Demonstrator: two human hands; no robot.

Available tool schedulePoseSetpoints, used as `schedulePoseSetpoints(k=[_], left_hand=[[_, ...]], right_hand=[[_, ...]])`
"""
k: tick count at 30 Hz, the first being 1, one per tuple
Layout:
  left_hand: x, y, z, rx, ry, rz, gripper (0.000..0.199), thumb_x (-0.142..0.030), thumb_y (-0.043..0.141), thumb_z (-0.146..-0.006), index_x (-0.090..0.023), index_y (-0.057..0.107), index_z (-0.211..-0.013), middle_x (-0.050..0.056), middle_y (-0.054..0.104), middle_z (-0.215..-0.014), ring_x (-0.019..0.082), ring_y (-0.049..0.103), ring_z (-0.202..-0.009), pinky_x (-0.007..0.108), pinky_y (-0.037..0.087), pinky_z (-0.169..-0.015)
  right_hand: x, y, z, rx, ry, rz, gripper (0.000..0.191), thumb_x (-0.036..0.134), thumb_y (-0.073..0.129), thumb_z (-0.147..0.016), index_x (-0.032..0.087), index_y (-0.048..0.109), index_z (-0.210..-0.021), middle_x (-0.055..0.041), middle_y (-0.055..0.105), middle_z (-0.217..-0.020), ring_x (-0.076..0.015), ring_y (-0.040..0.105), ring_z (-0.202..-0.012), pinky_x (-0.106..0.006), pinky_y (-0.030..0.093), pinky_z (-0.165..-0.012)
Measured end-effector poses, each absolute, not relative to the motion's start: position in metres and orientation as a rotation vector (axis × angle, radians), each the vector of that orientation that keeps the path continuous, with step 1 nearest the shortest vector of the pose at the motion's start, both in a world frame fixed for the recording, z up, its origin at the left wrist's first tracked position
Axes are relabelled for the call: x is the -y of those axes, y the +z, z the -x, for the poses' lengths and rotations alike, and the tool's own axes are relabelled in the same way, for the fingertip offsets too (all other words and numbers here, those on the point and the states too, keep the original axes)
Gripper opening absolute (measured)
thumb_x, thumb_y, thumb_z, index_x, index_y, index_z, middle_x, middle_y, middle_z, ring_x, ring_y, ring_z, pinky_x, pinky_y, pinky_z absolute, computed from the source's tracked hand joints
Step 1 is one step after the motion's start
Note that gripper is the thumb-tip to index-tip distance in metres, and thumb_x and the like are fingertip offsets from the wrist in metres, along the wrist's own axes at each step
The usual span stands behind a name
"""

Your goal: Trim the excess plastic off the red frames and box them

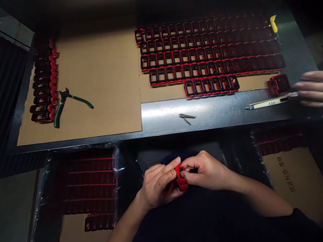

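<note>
Just below the near edge of the table (164, 122), both of the person's hands meet on a red part (182, 184); the left hand (156, 185) has its thumb and forefinger pressed to the part's left side, tips close to its top, with the other fingers bent around behind and under it; the right hand (208, 168) pinches the part's upper right edge, forefinger near the top and thumb just below, at the opening, its remaining fingers curled in; whether anything small sits between those two tips cannot be told. The part stands tilted between the hands, its lower end with small holes showing clear of the right thumb.

On the table, rows of frames (212, 53) in red and black stand on cardboard; at the left, a column of similar frames runs along a second sheet (101, 74), with green-handled pliers (64, 94) just beside it; a small metal tool (186, 116) lies on bare metal. At the right edge, another person's hand (311, 89), blurred, is at the rear end of a knife (270, 103) marked A5S; its fingers look slightly spread, and its grip cannot be told.
</note>
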State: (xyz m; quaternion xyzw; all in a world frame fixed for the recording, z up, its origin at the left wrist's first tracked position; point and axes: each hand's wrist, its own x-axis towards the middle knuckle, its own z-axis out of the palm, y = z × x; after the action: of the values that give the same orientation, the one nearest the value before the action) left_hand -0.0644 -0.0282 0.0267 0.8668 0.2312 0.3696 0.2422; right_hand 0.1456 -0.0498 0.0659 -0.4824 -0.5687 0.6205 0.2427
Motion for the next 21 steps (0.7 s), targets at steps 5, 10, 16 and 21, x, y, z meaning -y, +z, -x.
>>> schedulePoseSetpoints(k=[5,10,16,21], left_hand=[[0.028,0.028,0.064,-0.625,1.01,-2.368,0.045,-0.032,0.07,-0.087,-0.016,0.048,-0.124,0.021,0.077,-0.109,0.014,0.068,-0.052,0.025,0.048,-0.05],[0.029,0.027,0.065,-0.633,0.99,-2.359,0.047,-0.034,0.07,-0.087,-0.018,0.048,-0.125,0.02,0.076,-0.113,0.014,0.069,-0.055,0.025,0.048,-0.05],[0.03,0.025,0.068,-0.622,0.976,-2.342,0.05,-0.033,0.072,-0.086,-0.017,0.048,-0.126,0.021,0.075,-0.116,0.014,0.069,-0.056,0.025,0.049,-0.052],[0.029,0.025,0.069,-0.599,0.957,-2.329,0.05,-0.04,0.07,-0.089,-0.017,0.048,-0.127,0.022,0.075,-0.115,0.014,0.069,-0.055,0.025,0.048,-0.052]], right_hand=[[0.049,0.068,-0.149,1.67,1.642,1.262,0.018,0.015,0.058,-0.088,0.013,0.075,-0.083,0.0044,0.062,-0.057,-0.0047,0.044,-0.045,-0.017,0.033,-0.047],[0.047,0.069,-0.153,1.755,1.629,1.217,0.019,0.014,0.054,-0.088,0.015,0.07,-0.078,0.0082,0.041,-0.053,-0.0048,0.033,-0.045,-0.02,0.027,-0.047],[0.045,0.072,-0.159,1.791,1.689,1.134,0.019,0.015,0.052,-0.091,0.016,0.067,-0.079,0.0084,0.037,-0.054,-0.0056,0.032,-0.046,-0.021,0.026,-0.048],[0.044,0.071,-0.162,1.748,1.76,1.095,0.02,0.017,0.052,-0.092,0.015,0.071,-0.089,0.0083,0.039,-0.055,-0.0059,0.033,-0.047,-0.02,0.028,-0.049]])
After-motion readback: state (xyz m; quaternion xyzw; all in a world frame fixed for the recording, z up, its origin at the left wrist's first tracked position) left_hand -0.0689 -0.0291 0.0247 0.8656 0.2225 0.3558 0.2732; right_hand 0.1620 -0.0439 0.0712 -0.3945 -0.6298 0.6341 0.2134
